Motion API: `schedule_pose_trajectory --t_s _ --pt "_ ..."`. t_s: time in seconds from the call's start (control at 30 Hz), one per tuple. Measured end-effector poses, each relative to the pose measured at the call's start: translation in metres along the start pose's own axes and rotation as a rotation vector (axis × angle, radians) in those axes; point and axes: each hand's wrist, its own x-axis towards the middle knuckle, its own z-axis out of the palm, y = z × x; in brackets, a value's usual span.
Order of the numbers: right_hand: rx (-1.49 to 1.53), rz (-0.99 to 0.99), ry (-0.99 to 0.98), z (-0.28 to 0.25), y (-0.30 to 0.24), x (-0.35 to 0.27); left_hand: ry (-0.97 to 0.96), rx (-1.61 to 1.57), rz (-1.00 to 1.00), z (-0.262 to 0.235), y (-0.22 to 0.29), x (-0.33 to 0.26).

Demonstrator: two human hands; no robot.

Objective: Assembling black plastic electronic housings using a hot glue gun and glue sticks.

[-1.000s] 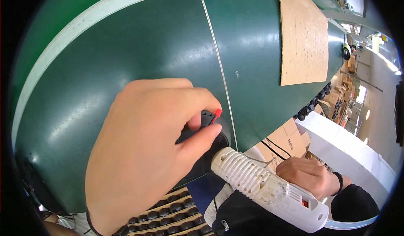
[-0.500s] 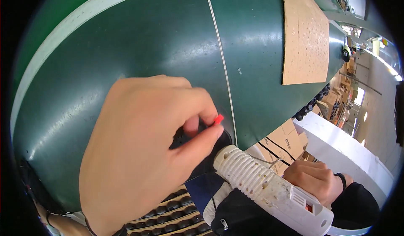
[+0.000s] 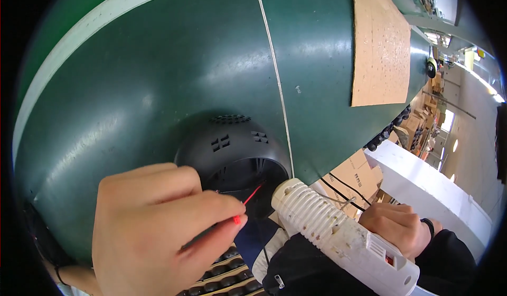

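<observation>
A dark rounded plastic housing with slotted vents and a round opening sits on the green table. My left hand is in front of it, thumb and forefinger pinched on a thin red wire. The wire slants up toward the housing's opening, and a small red end piece shows at the fingertips. At the right, my right hand is closed against the side of a white hot-air gun with a ribbed barrel. Its fingertips are hidden behind the tool. The barrel's end lies close to the housing's opening.
A cardboard sheet lies on the green table at the far right. Rows of black rounded parts lie below my left hand. Cartons and a white ledge are at the right. Another forearm shows at lower left.
My left hand has drawn back toward me and left, uncovering the housing. More of the red wire now shows beyond the fingertips. My right hand and the hot-air gun have barely shifted.
</observation>
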Motion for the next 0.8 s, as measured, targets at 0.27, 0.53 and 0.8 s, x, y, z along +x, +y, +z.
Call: schedule_pose_trajectory --t_s 0.27,0.53,0.8 --pt "-0.047 0.024 -0.021 -0.003 -0.016 0.000 0.266 -0.012 0.005 -0.009 -0.016 -0.020" --pt "-0.156 0.145 -0.136 -0.029 -0.047 -0.003 0.484 -0.639 -0.491 0.024 -0.058 -0.108" --pt "0.374 0.400 0.539 -0.026 -0.041 -0.075 0.497 -0.805 0.005 0.111 -0.052 -0.076"
